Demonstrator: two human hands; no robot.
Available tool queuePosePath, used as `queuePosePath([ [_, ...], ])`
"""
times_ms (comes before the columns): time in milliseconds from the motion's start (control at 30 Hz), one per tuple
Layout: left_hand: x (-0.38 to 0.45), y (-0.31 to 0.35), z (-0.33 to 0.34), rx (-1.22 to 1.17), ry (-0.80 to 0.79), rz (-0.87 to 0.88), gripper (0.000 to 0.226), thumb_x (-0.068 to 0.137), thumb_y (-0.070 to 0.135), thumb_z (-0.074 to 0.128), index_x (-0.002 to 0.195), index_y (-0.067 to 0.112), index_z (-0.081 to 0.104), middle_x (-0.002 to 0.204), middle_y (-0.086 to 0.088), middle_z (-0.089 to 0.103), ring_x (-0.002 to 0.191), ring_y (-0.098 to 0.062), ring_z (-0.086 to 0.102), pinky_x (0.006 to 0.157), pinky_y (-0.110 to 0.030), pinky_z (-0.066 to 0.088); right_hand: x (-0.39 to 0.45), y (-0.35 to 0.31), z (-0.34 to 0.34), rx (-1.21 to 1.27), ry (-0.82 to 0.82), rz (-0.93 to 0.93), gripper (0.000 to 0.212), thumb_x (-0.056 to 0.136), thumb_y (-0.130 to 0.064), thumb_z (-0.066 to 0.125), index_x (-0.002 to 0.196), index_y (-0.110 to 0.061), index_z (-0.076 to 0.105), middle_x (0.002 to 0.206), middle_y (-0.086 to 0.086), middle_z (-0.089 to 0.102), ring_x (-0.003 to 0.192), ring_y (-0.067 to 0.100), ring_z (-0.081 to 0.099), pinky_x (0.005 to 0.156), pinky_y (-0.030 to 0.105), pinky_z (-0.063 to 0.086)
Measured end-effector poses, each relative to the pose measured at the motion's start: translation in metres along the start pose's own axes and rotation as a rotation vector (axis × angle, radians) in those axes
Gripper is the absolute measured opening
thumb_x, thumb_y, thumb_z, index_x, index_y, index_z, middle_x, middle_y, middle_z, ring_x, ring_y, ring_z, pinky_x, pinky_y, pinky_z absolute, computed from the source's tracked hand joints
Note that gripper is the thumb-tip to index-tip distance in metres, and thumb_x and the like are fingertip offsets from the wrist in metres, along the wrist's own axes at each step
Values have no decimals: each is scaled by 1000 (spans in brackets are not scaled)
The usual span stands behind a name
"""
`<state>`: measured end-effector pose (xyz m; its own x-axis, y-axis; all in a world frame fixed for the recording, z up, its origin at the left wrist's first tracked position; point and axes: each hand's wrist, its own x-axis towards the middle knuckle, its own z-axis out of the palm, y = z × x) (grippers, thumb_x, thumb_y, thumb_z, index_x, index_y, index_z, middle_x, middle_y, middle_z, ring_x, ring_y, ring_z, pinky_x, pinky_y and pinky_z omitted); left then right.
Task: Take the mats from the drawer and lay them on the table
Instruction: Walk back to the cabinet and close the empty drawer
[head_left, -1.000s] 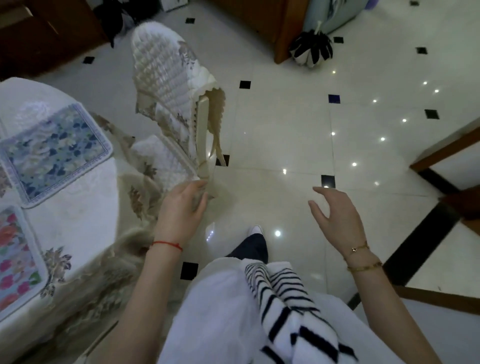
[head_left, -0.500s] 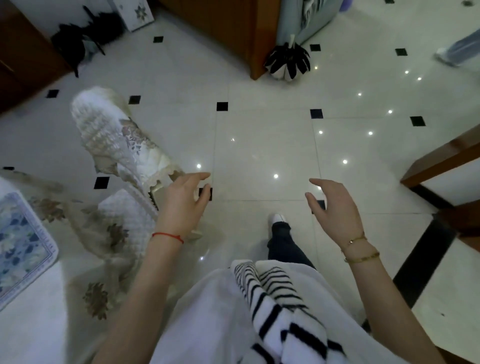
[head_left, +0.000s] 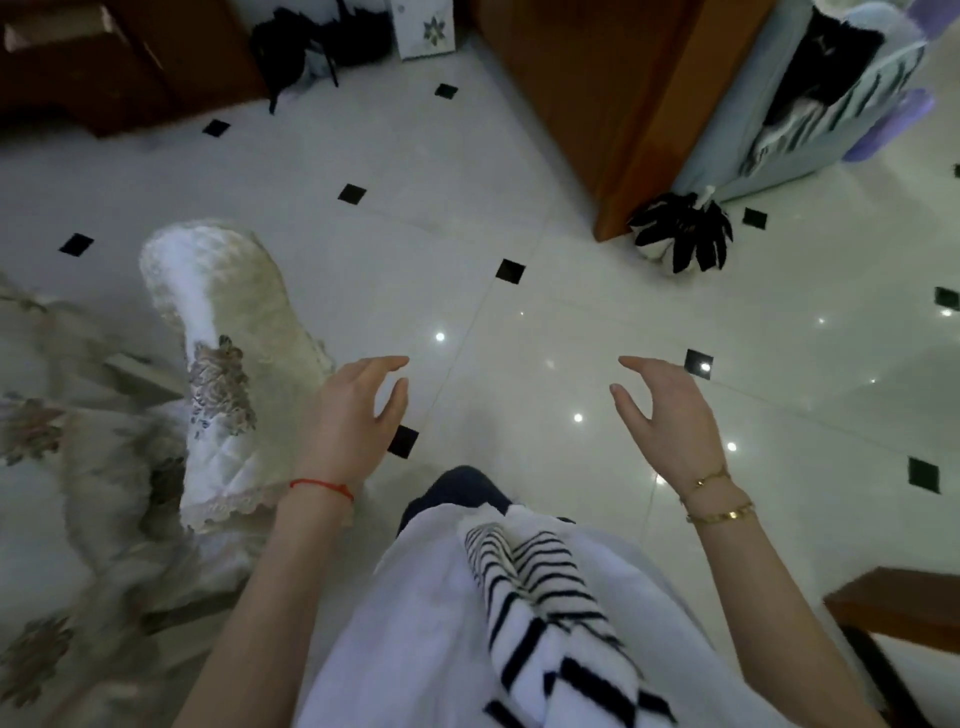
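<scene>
Head view. Our left hand (head_left: 353, 415) and right hand (head_left: 662, 415) hung over the tiled floor (head_left: 519, 156) with fingers loosely spread, each released and carrying nothing. No mat appeared anywhere in this view, and no drawer could be identified with certainty, so we could not tell how many mats had been laid or how many remained; we judged only that we were between a fetch and a placement, empty-handed, with at least one further trip likely. The cloth (head_left: 62, 467) draped at the left edge, embroidered with flowers, probably belonged to the table, whose top lay out of view. Just beside our left hand stood a chair (head_left: 228, 364) in a quilted, lace-edged cover, apparently not touching the hand; it narrowed any approach on that side. Ahead stood a wooden cabinet (head_left: 613, 104), with a folded black-and-white umbrella (head_left: 680, 239) on the floor at its corner. A dark wooden edge (head_left: 893, 603) intruded at lower right.
</scene>
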<state>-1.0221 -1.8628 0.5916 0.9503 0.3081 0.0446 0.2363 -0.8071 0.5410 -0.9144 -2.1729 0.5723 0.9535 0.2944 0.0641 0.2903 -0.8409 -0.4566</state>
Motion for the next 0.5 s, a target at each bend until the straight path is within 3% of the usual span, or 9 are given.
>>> queuePosePath([
  [167,55,-3,10,-36,49,-166,30,97,22,55,124,15,63,120,-4,66,113,-19,58,93,-20,37,105,2,11,23,-108,-109,34,95,-24,61,126,-10,60,121,8,64,117,26,54,98,22,34],
  [367,148,-38,13,-41,141,-287,27,96,22,55,122,16,64,118,-4,67,106,-22,62,87,-21,41,233,-24,53,35,-180,-221,35,96,-26,60,128,-11,59,123,7,64,116,23,54,97,15,29],
  [500,229,-73,-8,-7,190,-329,28,96,23,55,122,16,64,117,-5,67,105,-23,62,84,-25,44,331,-62,79,41,-223,-288,36,95,-25,60,127,-9,60,121,8,65,114,25,56,96,20,34],
])
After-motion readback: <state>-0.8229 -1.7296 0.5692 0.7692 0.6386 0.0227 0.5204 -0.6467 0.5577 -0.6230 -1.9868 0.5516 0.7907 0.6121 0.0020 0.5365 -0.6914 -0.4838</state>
